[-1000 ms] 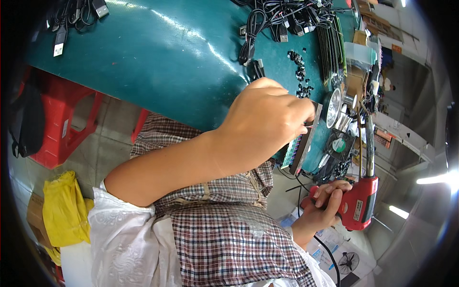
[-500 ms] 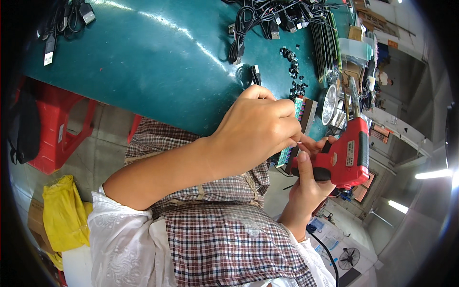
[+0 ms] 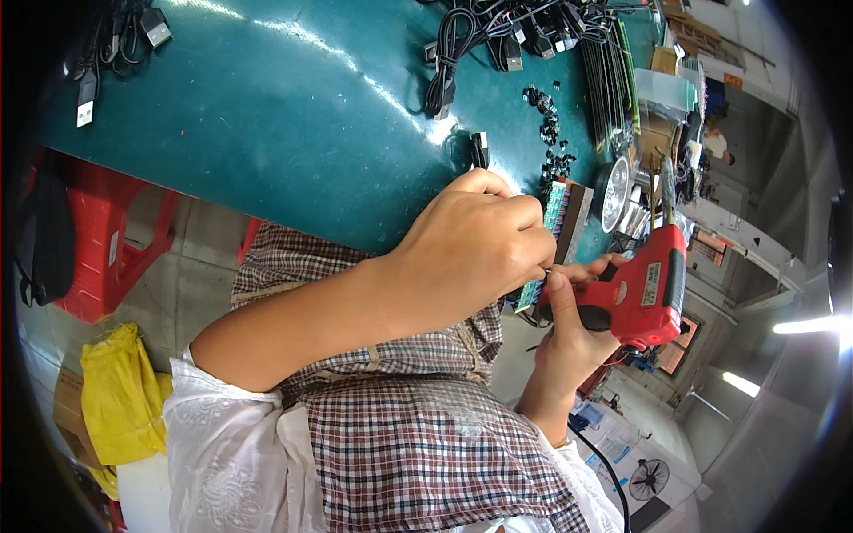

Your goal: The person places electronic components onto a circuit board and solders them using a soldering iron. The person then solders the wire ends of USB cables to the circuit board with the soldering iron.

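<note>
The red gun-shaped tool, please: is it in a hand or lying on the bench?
In hand. The right hand wraps the red gun-shaped tool, held off the green bench.

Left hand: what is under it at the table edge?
Under the left hand a circuit board with coloured parts sticks out at the teal table edge. The right hand holds a red soldering gun beside it. The board's middle is covered.
</note>
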